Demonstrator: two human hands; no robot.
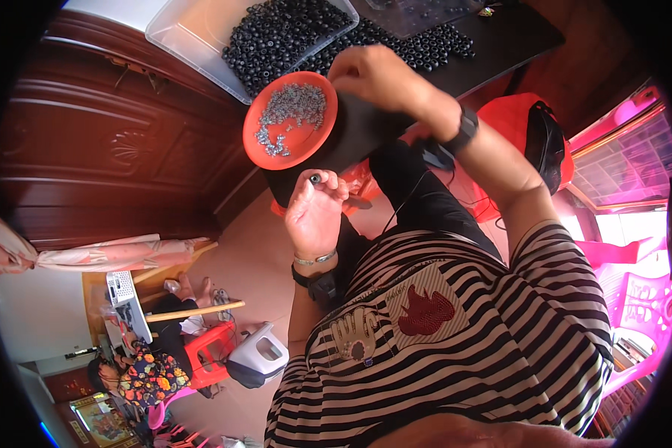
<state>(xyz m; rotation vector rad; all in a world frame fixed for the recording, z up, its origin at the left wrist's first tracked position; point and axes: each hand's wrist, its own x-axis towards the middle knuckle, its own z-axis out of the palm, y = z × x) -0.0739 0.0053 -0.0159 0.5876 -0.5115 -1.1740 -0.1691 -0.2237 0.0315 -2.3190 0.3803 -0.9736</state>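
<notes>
My left hand [315,210] is closed around a small black ring-shaped part [315,179], held up at my fingertips in front of my lap. My right hand [377,75] reaches forward over the black table [500,45], fingers pinched together just right of an orange plate [276,153] that carries a heap of small silvery metal pieces [295,104]; whether it holds one I cannot see. A pile of black ring parts [418,48] lies on the table beyond that hand. Both wrists wear dark bands.
A clear plastic bin [194,33] with many more black rings stands at the table's far left. Dark carved wooden furniture [104,142] fills the left. Red and pink plastic furniture [635,291] stands at right. Another person [153,373] sits on the floor at lower left.
</notes>
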